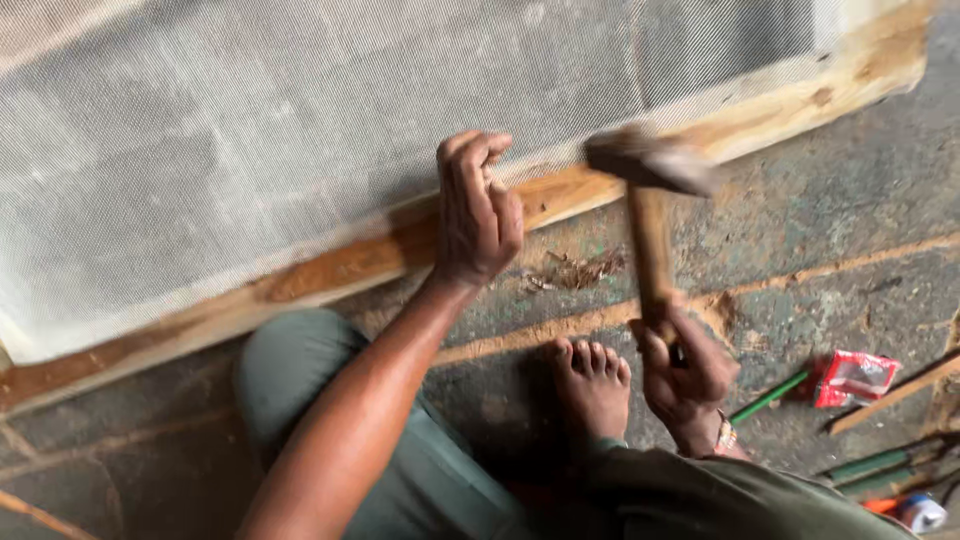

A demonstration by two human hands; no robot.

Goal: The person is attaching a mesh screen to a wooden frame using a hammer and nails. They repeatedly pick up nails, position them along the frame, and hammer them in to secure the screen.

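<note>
While the right hand was wrapped tightly around the lower end of a wooden-handled hammer with a dark metal head, the hammer stood raised, its blurred head just above the long pale wooden frame bar that ran slantwise across the floor. The left hand rested on that same bar, left of the hammer head, with its fingers bunched together and curled down onto the wood at the edge of the fine grey wire mesh; whether the fingertips pinched anything small could not be told. The mesh lay stretched over the frame and covered everything beyond the bar. On the near side of the bar, a little heap of brown wood shavings sat on the grey stone floor, between the two hands. Nearer still from the bar, a bare foot was planted on the floor just beside the right hand, and a knee in grey-green trousers rose under the left forearm. Far to the right of the bar's near side lay a small red and white packet, with a thin green rod touching its left edge.
</note>
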